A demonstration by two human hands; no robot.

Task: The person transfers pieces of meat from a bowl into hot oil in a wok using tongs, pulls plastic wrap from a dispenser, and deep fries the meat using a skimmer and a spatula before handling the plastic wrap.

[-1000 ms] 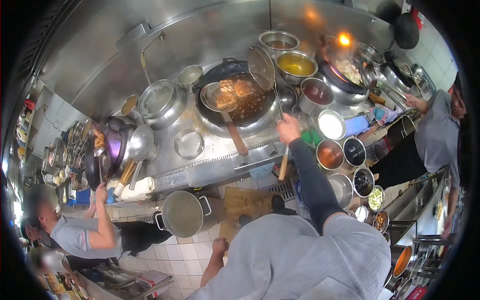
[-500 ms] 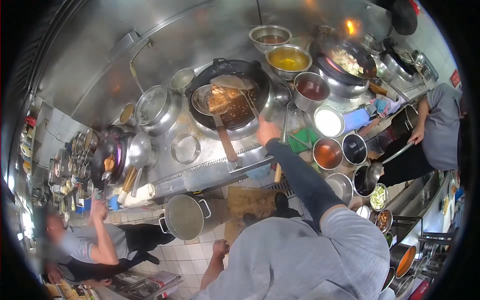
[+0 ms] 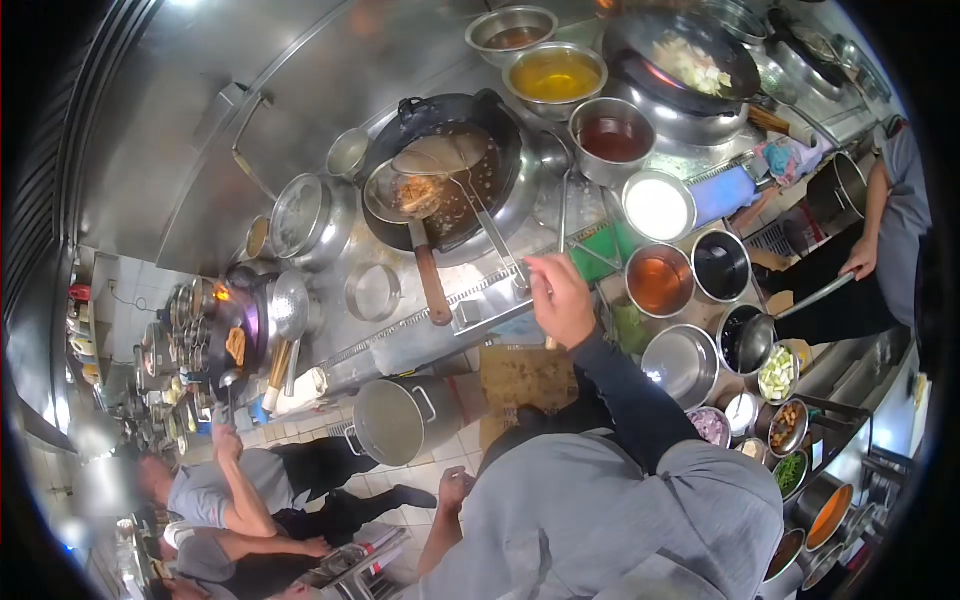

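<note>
My right hand (image 3: 562, 300) is by the counter's front edge, thumb and fingers apart, just right of the end of a metal-handled wok spatula (image 3: 488, 225). It appears free of the handle. The spatula's broad blade lies across a large black wok (image 3: 505, 125) holding bubbling brown liquid. Beneath the blade, a strainer (image 3: 378, 205) with a wooden handle (image 3: 430, 278) holds browned food (image 3: 418, 193). The strainer's handle rests over the counter edge. Low beside my body, my left hand (image 3: 455, 488) is closed in a loose fist, with nothing visible in it.
Right of the wok stand pots of red-brown liquid (image 3: 660, 280), dark sauce (image 3: 720, 266) and white contents (image 3: 659, 207). A large pot (image 3: 390, 424) stands below the counter. A co-worker (image 3: 890, 230) at right holds a ladle (image 3: 750, 340); another (image 3: 230, 490) works at left.
My right hand has come off the spatula's handle and moved down and right. The spatula's handle now slants down to the counter edge. My view has shifted slightly.
</note>
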